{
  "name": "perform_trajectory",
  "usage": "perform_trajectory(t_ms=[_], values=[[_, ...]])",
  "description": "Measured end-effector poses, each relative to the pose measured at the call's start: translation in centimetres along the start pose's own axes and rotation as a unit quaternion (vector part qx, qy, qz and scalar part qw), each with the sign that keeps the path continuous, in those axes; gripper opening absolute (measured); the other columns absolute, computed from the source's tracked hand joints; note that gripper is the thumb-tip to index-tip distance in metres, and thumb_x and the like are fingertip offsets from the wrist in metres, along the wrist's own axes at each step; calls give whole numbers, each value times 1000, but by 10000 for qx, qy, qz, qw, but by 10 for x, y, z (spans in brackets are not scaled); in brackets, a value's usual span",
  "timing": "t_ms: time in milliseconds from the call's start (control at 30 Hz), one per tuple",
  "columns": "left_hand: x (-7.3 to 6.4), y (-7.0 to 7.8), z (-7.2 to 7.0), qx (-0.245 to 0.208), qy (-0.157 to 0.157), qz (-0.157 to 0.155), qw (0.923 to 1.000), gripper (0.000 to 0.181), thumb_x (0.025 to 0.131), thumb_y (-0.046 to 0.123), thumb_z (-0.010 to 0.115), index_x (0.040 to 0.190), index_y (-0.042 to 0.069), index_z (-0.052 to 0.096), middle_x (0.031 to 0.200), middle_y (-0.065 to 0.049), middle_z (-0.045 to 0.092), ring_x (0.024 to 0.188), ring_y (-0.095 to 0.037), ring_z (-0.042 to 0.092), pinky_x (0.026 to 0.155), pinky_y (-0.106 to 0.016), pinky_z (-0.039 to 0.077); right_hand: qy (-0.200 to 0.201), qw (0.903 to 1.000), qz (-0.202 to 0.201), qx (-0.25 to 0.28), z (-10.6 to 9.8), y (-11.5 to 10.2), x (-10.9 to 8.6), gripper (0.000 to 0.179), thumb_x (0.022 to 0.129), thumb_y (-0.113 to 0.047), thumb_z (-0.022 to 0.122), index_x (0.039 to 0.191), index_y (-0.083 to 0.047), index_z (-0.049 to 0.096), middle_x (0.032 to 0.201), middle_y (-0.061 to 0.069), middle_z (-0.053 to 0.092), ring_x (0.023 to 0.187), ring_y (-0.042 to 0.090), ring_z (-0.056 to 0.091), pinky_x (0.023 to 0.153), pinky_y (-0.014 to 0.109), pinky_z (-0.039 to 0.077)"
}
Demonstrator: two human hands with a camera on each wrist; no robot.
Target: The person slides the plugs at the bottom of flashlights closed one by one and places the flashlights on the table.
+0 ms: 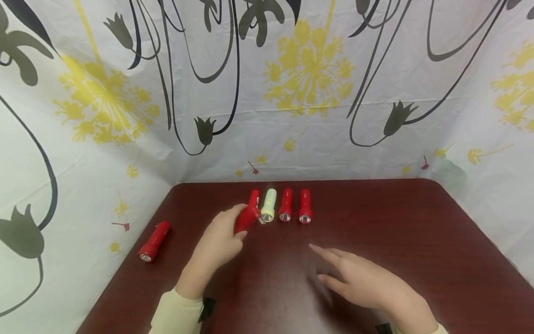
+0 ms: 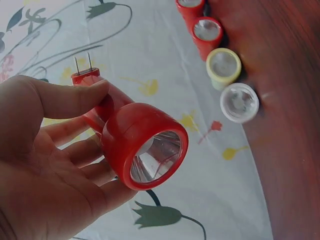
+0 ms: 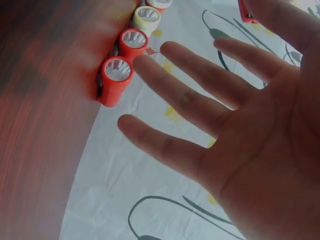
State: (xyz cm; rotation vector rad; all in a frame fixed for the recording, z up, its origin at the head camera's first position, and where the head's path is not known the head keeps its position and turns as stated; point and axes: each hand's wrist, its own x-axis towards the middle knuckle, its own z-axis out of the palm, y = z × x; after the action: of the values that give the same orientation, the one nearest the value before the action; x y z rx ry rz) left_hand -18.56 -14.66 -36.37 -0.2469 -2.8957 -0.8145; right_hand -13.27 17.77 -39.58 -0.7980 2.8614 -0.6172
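Note:
My left hand grips a red flashlight above the table, thumb on one side and fingers round the other. Two metal prongs stick out of its tail end, and its clear lens faces away from the palm. Behind it, a row holds a red flashlight partly hidden by the held one, a pale yellow flashlight and two more red flashlights, one in the middle and one at the right end. My right hand hovers over the table holding nothing, its fingers extended and spread in the right wrist view.
Another red flashlight lies near the left edge of the dark reddish-brown table. A white cloth printed with flowers hangs behind the table and along its sides.

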Motion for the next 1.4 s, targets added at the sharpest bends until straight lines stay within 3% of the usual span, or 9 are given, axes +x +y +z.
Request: perform_trajectory(t_ms=[200, 433, 567, 867, 1067, 1400], values=[[-5, 14, -2, 52, -89, 190, 9998, 74, 84, 13, 89, 150, 18, 56, 134, -7, 68, 118, -28, 64, 94, -49, 65, 168, 9998, -115, 33, -3, -4, -1, 67, 104, -45, 66, 164, -38, 38, 155, -7, 59, 140, 18, 62, 113, 51, 53], [-12, 24, -2, 13, -230, 429, 9988, 74, 83, 13, 90, 149, 19, 57, 132, -6, 68, 116, -26, 64, 91, -48, 66, 387, 9986, -370, -34, -5, -7, -1, 64, 106, -62, 53, 164, -39, 38, 155, -9, 60, 137, 15, 64, 111, 48, 55], [-15, 26, 1, 91, -228, 561, 9981, 72, 84, 13, 89, 148, 19, 58, 132, -7, 69, 117, -26, 65, 91, -49, 65, 471, 9980, -420, -75, -4, -7, -2, 64, 106, -62, 52, 164, -39, 37, 154, -11, 60, 137, 15, 64, 110, 48, 55], [-22, 33, 9, 269, 292, 1299, 9907, 66, 80, 15, 91, 141, 18, 64, 128, -4, 71, 113, -22, 66, 91, -45, 65, 681, 9958, -600, -112, -4, -8, -3, 63, 107, -54, 57, 165, -43, 34, 147, -17, 64, 134, 11, 65, 108, 46, 57], [-27, 37, 8, -161, 392, 1735, 9839, 65, 79, 16, 94, 138, 22, 66, 127, 0, 71, 113, -18, 66, 94, -40, 64, 972, 9915, -839, -209, -5, -7, -4, 70, 106, -45, 65, 166, -44, 29, 140, -19, 67, 129, 8, 68, 104, 41, 59], [-34, 43, 7, -574, 302, 2152, 9744, 64, 81, 16, 93, 140, 22, 67, 132, 2, 71, 118, -15, 66, 96, -39, 64, 1048, 9908, -853, -45, -9, -10, -5, 73, 105, -43, 67, 166, -47, 27, 150, -23, 58, 136, 6, 63, 106, 40, 59]])
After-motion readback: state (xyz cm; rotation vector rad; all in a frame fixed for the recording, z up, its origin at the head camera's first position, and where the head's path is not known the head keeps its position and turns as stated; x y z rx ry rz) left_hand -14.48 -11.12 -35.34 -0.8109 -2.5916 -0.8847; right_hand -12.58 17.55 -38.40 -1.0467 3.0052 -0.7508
